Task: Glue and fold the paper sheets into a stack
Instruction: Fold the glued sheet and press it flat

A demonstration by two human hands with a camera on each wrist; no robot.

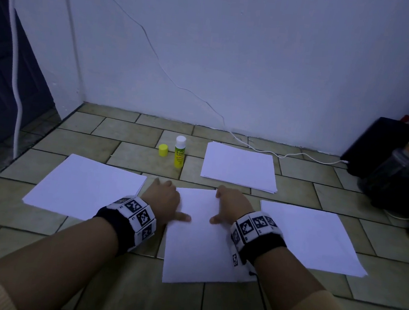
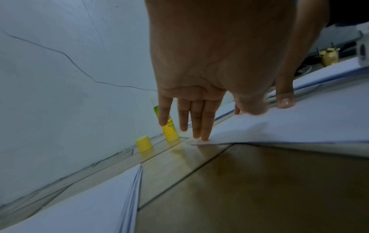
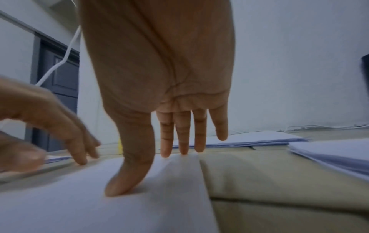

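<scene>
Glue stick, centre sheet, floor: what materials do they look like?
Glue stick: looks like glossy plastic, a yellow-green printed body with a white top; its yellow cap stands beside it.
Centre sheet: thin matte white paper; its edge lifts and bends under the left hand.
Floor: probably glazed ceramic tile, beige with dark grout lines and a faint sheen.

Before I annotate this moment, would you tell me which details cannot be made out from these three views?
- Glue stick label: too small in the head view; the left hand covers part of it in the left wrist view.
- Glue on the centre sheet: none can be told on the white paper in any view.
- Sheet count in the far stack: edges too fine.
- Dark objects at right: dim, cut by the head view's edge.
</scene>
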